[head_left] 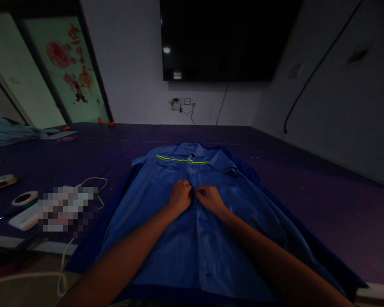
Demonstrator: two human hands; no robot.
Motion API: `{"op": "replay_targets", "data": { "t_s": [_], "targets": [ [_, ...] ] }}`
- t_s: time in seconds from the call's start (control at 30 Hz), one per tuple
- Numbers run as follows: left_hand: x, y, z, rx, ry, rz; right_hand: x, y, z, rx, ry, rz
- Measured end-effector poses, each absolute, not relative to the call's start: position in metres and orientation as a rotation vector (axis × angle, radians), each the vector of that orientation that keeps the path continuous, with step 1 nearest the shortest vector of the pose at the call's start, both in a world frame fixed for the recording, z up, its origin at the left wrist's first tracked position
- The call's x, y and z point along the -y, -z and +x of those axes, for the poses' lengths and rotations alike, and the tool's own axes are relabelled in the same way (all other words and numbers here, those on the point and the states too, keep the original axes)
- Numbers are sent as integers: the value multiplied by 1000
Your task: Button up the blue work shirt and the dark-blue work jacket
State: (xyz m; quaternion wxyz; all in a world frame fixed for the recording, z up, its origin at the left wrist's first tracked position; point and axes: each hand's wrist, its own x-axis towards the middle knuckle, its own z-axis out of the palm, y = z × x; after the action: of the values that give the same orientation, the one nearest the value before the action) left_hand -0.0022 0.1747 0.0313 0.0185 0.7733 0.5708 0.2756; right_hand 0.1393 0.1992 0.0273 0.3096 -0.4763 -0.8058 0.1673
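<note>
A blue shirt [166, 238] with yellow-green stripes across the chest lies front side up, its collar at the far end. Beneath it, a darker blue cloth [310, 238] shows along the edges. Both hands meet at the shirt's front placket, below the chest stripes. My left hand [181, 195] is closed at the left side of the placket. Opposite it, my right hand [211, 197] is closed in a pinch at the placket's right edge. What lies between the fingertips is too small and dark to make out.
The garments lie on a wide purple table [326, 187]. At the left are a roll of tape [24, 198], a white cable [103, 182], a partly blurred pale object [22, 219] and a striped cloth [9, 130]. A large dark screen [224, 40] hangs on the wall ahead.
</note>
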Motion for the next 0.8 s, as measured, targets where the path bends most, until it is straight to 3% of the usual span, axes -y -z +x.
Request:
{"op": "replay_targets", "data": {
  "t_s": [0.8],
  "targets": [
    [-180, -34, -2, -1642, -1180, 2067, -195, -29, 140, 1958, -545, -1163]
  ]
}}
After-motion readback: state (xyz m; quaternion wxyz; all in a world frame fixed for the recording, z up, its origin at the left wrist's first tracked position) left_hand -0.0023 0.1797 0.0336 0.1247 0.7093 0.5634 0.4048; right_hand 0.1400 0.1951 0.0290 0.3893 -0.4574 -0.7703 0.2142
